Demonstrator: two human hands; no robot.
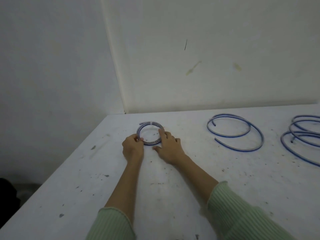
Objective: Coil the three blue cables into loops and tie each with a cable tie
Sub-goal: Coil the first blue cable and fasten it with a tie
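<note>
A small tight coil of blue cable (149,126) lies flat on the white table (155,184), bound at its far side by a white cable tie (151,122). My left hand (133,147) pinches the coil's left rim between thumb and fingers. My right hand (168,146) lies on the coil's right rim with straight, spread fingers. To the right, a second blue cable (237,134) sprawls in a wide loose loop with both ends free. A third blue cable (301,134) lies in loose overlapping loops at the right edge, partly cut off by the frame.
The table's left edge (57,174) runs diagonally down to the lower left, with a dark floor beyond it. White walls meet in a corner behind the table. The tabletop is scuffed and speckled.
</note>
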